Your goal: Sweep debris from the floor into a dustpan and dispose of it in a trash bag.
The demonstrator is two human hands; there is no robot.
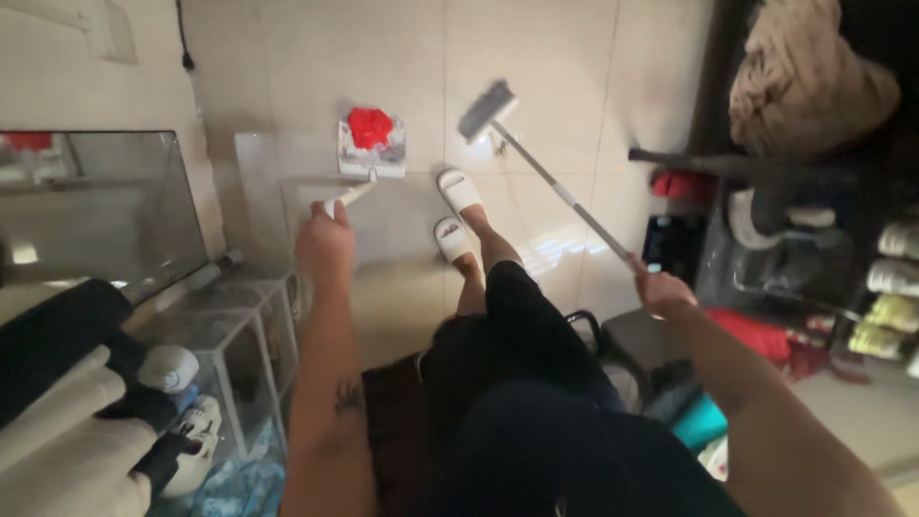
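My left hand (pixel 325 244) grips the short handle of a white dustpan (pixel 371 161) that rests on the tiled floor with a red crumpled thing (pixel 369 126) in it. My right hand (pixel 661 289) holds the end of a long grey broom handle (pixel 565 196). Its brush head (pixel 486 108) is lifted or resting to the right of the dustpan, apart from it. My feet in white slippers (pixel 458 206) stand between the dustpan and the broom.
A glass-topped low table (pixel 96 206) and a glass shelf unit (pixel 239 316) stand at the left, with rolled fabric and bottles below. At the right a dark rack (pixel 814 249) holds shoes, a brown bundle (pixel 809 81) and red items.
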